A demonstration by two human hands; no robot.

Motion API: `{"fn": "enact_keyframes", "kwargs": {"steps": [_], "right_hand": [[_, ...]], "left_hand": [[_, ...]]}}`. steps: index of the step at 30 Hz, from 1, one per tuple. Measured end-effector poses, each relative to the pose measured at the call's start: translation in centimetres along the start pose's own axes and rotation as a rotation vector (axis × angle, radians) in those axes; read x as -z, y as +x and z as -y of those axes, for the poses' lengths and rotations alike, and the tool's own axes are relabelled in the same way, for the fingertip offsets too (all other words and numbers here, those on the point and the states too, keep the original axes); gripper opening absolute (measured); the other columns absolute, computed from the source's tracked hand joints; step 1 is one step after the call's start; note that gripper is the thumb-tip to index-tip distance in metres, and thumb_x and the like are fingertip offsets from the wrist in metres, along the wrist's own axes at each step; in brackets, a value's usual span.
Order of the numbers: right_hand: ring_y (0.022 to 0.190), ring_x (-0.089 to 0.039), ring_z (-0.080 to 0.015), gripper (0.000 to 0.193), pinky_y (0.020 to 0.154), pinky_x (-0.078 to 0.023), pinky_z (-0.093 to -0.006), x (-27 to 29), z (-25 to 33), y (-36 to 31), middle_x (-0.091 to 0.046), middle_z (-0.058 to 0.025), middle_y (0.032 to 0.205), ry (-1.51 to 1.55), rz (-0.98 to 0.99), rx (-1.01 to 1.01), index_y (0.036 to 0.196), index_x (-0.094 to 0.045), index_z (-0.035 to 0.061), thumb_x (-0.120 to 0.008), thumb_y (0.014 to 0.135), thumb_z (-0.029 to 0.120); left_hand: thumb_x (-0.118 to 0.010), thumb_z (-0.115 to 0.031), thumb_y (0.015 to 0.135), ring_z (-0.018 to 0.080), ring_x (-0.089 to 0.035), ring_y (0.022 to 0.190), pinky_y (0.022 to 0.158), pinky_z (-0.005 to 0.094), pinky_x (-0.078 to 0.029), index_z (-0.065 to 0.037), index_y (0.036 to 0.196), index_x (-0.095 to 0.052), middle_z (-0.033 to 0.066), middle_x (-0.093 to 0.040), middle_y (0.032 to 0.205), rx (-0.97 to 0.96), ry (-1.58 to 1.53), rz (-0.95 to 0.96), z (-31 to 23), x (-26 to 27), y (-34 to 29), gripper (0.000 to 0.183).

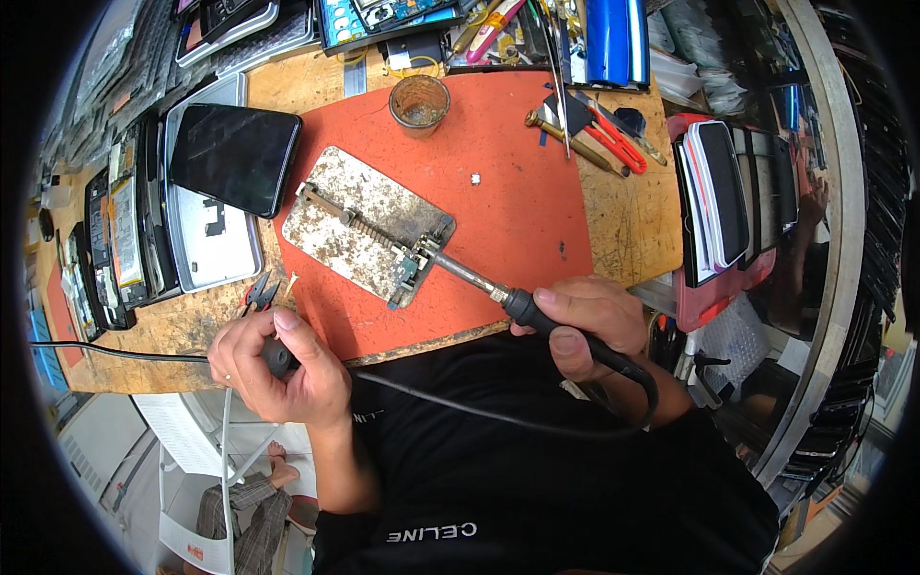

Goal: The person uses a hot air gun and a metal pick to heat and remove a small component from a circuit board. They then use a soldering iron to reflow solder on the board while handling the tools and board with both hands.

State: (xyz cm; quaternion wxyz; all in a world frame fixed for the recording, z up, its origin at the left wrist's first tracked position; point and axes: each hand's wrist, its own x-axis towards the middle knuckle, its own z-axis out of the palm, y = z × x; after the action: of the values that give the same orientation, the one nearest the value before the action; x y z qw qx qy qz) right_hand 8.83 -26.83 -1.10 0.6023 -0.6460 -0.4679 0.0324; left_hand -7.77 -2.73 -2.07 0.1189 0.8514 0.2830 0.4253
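My right hand (604, 321) is closed around the black handle of a soldering iron (527, 310). The iron's metal barrel slants up and left, its end at a small circuit board (409, 268). That board sits in the clamp of a stained metal holder plate (331, 244). From the handle a black cord (498, 420) loops down and across to my left hand (292, 374). The left fingers are curled around a dark rounded piece on this cord (276, 359), partly hidden by them. Just above the left hand lie small red-and-black cutters (259, 294).
An orange-red mat (517, 220) covers the bench middle. On it stand a brown-stained cup (419, 103) and a tiny metallic part (475, 178). A black-screened phone (237, 158) rests on a tray at left. A red knife (618, 139) and tweezers (559, 86) lie at far right.
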Motion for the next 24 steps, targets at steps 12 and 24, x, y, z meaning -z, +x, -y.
{"fn": "enact_keyframes", "kwargs": {"steps": [12, 24], "right_hand": [[0.065, -0.078, -0.0268, 0.023, 0.061, -0.065, -0.0362, 0.17, -0.11, -0.02, -0.077, -0.0170, 0.079, -0.054, 0.005, 0.034, 0.110, -0.076, -0.0077, -0.075, 0.098, 0.012], [0.072, -0.075, -0.0271, 0.029, 0.062, -0.061, -0.0357, 0.06, 0.25, -0.10, -0.076, -0.0196, 0.094, -0.071, -0.034, 0.028, 0.118, -0.073, -0.0065, -0.080, 0.094, 0.008]], "left_hand": [[-0.076, -0.008, 0.103, 0.0235, -0.061, 0.091, 0.090, 0.0381, -0.043, -0.003, 0.097, -0.071, 0.0063, -0.068, 0.092, -0.024, -0.003, 0.005, -0.19, 0.03, 0.14, 0.009], [-0.076, -0.006, 0.098, 0.0266, -0.062, 0.089, 0.092, 0.0420, -0.044, -0.005, 0.095, -0.070, 0.0073, -0.069, 0.089, 0.040, -0.036, 0.031, -0.80, 0.17, 0.65, 0.007]]}}
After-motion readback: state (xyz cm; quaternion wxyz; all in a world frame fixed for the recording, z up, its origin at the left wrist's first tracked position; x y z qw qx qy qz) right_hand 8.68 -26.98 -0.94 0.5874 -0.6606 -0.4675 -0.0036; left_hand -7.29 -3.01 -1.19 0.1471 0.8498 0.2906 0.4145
